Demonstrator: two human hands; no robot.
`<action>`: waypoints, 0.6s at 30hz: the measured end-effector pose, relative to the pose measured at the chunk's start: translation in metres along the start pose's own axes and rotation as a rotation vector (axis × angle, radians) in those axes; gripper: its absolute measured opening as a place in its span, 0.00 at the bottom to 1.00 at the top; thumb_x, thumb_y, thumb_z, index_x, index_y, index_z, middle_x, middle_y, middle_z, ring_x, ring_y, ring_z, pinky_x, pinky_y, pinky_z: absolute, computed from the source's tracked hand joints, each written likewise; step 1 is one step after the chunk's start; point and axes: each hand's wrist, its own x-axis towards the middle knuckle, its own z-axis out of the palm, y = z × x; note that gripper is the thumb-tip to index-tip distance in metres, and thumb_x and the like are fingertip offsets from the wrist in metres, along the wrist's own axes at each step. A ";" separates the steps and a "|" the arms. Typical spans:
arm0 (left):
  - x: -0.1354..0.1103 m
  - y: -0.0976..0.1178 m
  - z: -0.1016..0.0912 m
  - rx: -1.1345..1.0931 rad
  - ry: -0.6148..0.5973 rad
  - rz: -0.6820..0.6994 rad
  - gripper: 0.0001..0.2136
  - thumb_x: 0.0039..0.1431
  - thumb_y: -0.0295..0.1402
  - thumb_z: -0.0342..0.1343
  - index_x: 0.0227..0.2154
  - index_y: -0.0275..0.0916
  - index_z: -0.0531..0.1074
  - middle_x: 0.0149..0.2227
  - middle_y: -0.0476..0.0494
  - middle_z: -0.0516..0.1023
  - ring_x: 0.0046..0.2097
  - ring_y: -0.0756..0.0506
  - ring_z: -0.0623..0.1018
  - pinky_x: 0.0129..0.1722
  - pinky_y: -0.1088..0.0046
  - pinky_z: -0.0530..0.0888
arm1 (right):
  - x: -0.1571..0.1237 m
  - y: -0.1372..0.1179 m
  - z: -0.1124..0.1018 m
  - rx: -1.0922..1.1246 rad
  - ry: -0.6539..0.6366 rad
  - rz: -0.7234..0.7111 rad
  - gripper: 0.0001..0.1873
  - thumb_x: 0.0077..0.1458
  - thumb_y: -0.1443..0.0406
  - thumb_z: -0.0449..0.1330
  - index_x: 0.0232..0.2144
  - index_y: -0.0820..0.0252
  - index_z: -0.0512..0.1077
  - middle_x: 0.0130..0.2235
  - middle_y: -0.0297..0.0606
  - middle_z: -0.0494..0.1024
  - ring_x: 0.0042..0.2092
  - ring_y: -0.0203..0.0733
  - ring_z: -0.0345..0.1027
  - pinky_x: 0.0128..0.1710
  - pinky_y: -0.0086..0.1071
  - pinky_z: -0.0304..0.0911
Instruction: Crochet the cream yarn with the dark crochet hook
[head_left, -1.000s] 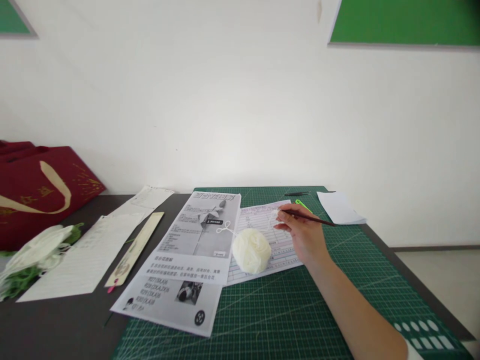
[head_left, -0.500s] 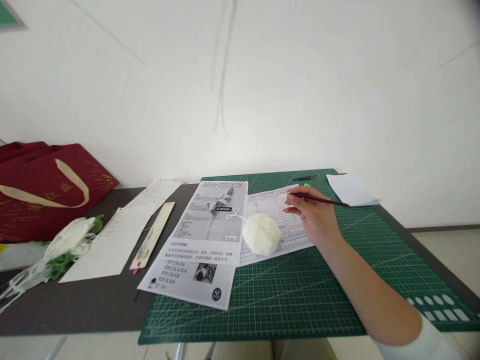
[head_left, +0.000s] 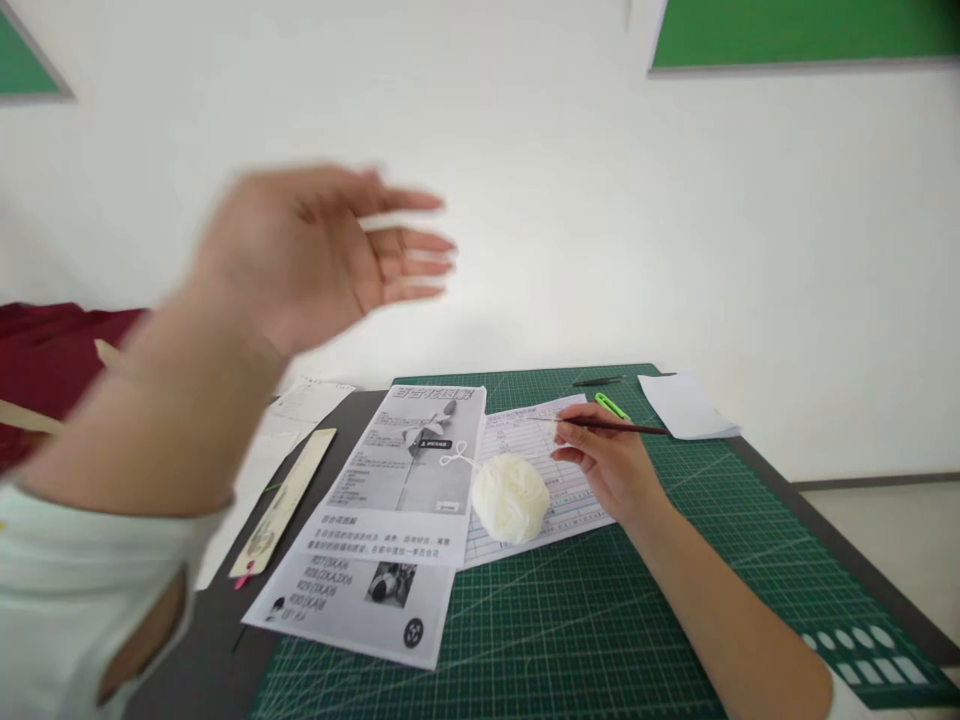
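Observation:
My right hand (head_left: 604, 455) is closed around the dark handle of a crochet hook (head_left: 634, 428), its thin tip pointing left over a lined sheet (head_left: 487, 535). A ball of cream yarn (head_left: 510, 498) rests on that sheet, left of the hand. From the ball a looped loose end (head_left: 456, 455) trails onto the printed pattern page (head_left: 420, 480), which shows a flower. High up in front of the wall is my left hand (head_left: 322, 250), slightly blurred, fingers stretched apart and nothing in them.
A green cutting mat (head_left: 555, 620) lies under the papers. Towards its back are dark tweezers (head_left: 598, 381), a bright green tool (head_left: 612, 405) and white paper (head_left: 686, 405). Left stand a bookmark-like strip (head_left: 285, 500), handwritten sheets (head_left: 311, 400) and a dark red bag (head_left: 60, 350), partly hidden by my left arm.
My left hand has come up into view from the left. The view has tilted up and shifted. The small white yarn piece at my right fingers no longer shows; the hook stays held.

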 end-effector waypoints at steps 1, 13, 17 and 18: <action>-0.001 -0.016 0.007 -0.049 -0.062 -0.108 0.25 0.63 0.19 0.20 0.45 0.15 0.64 0.38 0.42 0.71 0.42 0.46 0.74 0.41 0.56 0.63 | -0.001 0.000 0.001 0.007 -0.011 0.008 0.08 0.39 0.68 0.69 0.27 0.58 0.76 0.24 0.29 0.76 0.26 0.32 0.70 0.25 0.25 0.73; -0.034 -0.156 0.069 -0.558 -0.417 -0.357 0.21 0.43 0.24 0.58 0.44 0.38 0.71 0.33 0.45 0.72 0.34 0.48 0.72 0.37 0.69 0.69 | -0.004 -0.002 0.004 0.038 -0.138 0.089 0.07 0.39 0.68 0.70 0.25 0.60 0.77 0.23 0.32 0.79 0.25 0.34 0.73 0.23 0.25 0.72; -0.038 -0.160 0.058 -0.652 -0.371 -0.417 0.20 0.40 0.27 0.53 0.41 0.38 0.72 0.26 0.49 0.67 0.23 0.52 0.67 0.21 0.74 0.69 | -0.007 0.003 0.006 0.058 -0.144 0.120 0.08 0.38 0.68 0.70 0.26 0.59 0.78 0.22 0.30 0.78 0.23 0.33 0.71 0.22 0.24 0.71; -0.039 -0.161 0.057 -0.652 -0.368 -0.445 0.18 0.41 0.28 0.52 0.39 0.37 0.73 0.26 0.48 0.67 0.22 0.52 0.67 0.18 0.76 0.67 | -0.008 0.004 0.007 0.055 -0.135 0.136 0.09 0.37 0.68 0.71 0.26 0.59 0.78 0.21 0.30 0.77 0.23 0.33 0.70 0.22 0.25 0.71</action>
